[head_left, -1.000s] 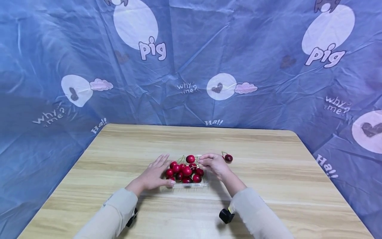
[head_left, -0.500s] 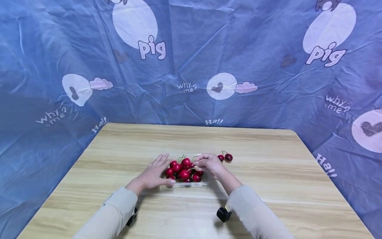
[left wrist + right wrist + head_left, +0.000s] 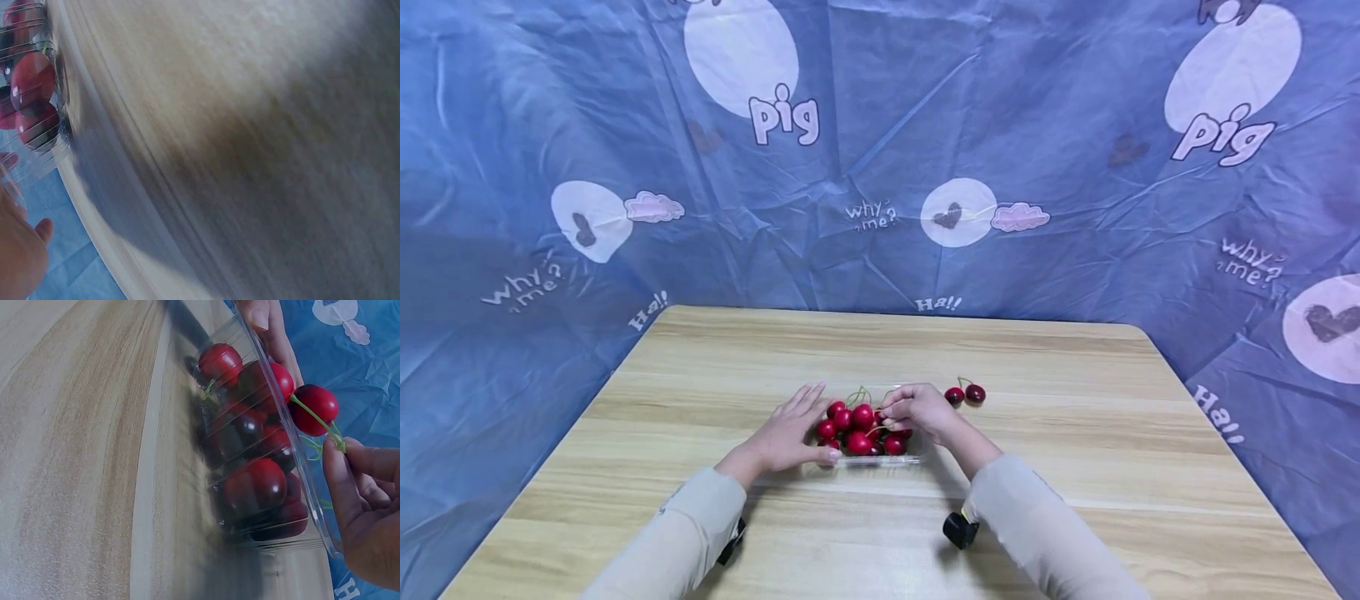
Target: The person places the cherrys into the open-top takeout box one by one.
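Observation:
A clear plastic box (image 3: 880, 460) full of red and dark red cherries (image 3: 843, 419) stands mid-table. My right hand (image 3: 919, 411) is over its right end, pinching a green cherry stem (image 3: 315, 414) between thumb and fingertips. From this stem hang two cherries; one, bright red (image 3: 315, 407), shows above the rim, and the other overlaps the box wall in the right wrist view. At the box's left end lies my left hand (image 3: 786, 433), fingers straight and spread, thumb along the near rim. Only part of that hand (image 3: 22, 250) appears in the left wrist view.
A pair of dark cherries (image 3: 975, 394) joined at the stem lies on the wooden table (image 3: 1075, 467), right of the box. Behind the table hangs a blue printed cloth (image 3: 850, 275). A small black camera (image 3: 958, 530) is on the right wrist.
My right hand has moved left and slightly lower over the box, bringing the pinched cherries down among the others. The loose pair on the right has come fully into sight. My left hand stays put.

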